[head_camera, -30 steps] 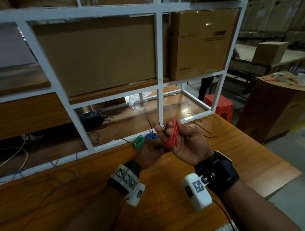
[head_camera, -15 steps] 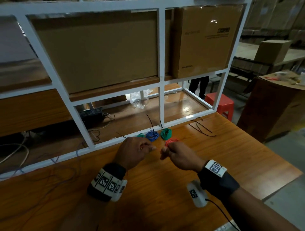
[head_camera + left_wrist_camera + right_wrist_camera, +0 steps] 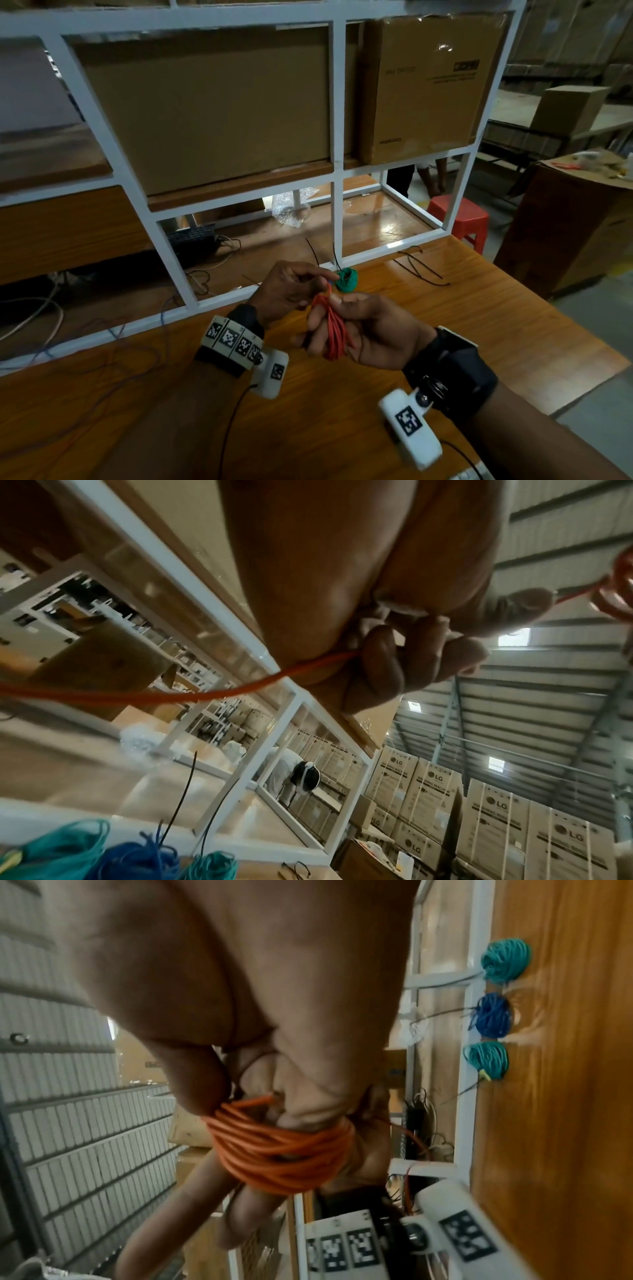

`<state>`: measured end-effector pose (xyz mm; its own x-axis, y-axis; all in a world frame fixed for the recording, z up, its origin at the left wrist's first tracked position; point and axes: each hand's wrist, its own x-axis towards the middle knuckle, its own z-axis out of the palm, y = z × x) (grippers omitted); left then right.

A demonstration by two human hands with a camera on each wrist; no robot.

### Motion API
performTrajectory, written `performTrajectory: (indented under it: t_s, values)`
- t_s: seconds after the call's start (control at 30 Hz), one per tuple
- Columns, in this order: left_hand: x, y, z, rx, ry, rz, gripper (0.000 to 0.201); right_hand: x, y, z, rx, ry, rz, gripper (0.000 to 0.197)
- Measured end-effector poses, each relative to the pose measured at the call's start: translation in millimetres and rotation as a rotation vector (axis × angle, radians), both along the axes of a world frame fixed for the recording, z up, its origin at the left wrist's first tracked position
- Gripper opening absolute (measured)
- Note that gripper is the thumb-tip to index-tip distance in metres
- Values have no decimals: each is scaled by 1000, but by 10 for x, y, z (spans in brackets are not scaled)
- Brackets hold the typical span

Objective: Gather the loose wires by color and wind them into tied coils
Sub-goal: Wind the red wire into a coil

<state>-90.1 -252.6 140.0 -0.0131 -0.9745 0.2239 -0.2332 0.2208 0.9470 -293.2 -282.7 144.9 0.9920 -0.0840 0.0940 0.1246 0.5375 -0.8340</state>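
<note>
the right hand (image 3: 363, 329) is turned palm up above the glossy wooden worktop (image 3: 445, 325), its fingers and thumb curled round a flattened coil of thin orange-red plastic-coated wire (image 3: 334, 334). the coil's long axis runs from the fingertips back toward the wrist, its narrow top end pointing away from the person toward the white metal shelf frame (image 3: 337, 144). in the right wrist view the smooth round strands wrap as a tight band around the fingers (image 3: 240, 1215), lying side by side and crossing in places.

the left hand (image 3: 291, 291) sits just beyond and to the left of the right hand, fingers curled, thumb and forefinger pinching the wire's loose tail at the top of the coil. in the left wrist view that single strand passes through the closed fingers (image 3: 383, 664) and trails off in a soft curve.

past the fingertips of both hands, at the foot of the frame, lie small tied coils: a green wire bundle (image 3: 346, 279), a blue wire bundle (image 3: 491, 1018) and a second green wire bundle (image 3: 486, 1060), in a row on the worktop. thin black cable ties (image 3: 419, 270) lie further right.
</note>
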Motion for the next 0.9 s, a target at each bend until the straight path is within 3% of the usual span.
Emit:
performTrajectory:
  t_s: [0.03, 0.1, 0.17, 0.23, 0.3, 0.37, 0.43, 0.47, 0.5, 0.57, 0.7, 0.8, 0.9]
  values:
    - [-17, 5, -46, -7, 13, 5, 11, 7, -7, 17, 35, -39, -9, 38]
    - [-111, 54, -91, -21, 87, 21, 26, 3, -54, 76, 134, -124, -47, 40]
    - [-208, 97, -188, 31, 151, 25, 25, -1, -106, 184, 267, -206, -147, 45]
    - [-315, 165, -321, 104, 113, 56, 13, 6, -153, 335, 377, -238, -354, 49]
    - [-410, 256, -428, 145, 76, 77, 20, 18, -252, 431, 390, -202, -638, 47]
    - [-444, 359, -463, 172, 61, 116, 24, 32, -371, 424, 92, -30, -935, 41]
    - [-396, 427, -490, 142, -52, 169, 21, 13, -432, 316, -493, 289, -1172, 37]
    - [-346, 457, -492, 113, -133, 204, 19, -14, -437, 242, -754, 427, -1194, 37]
    - [-278, 483, -485, 88, -196, 234, 16, -50, -434, 185, -938, 541, -1146, 36]
    - [-152, 525, -411, 76, -287, 258, 13, -145, -388, 91, -1103, 696, -925, 38]
    - [81, 524, -127, 52, -541, 189, 17, -275, -211, -99, -1023, 764, -456, 40]
    - [144, 427, 21, 49, -545, 144, 14, -215, -89, -237, -749, 654, -216, 44]
    - [104, 294, 76, 42, -319, 139, 14, -108, 1, -289, -276, 377, -95, 38]
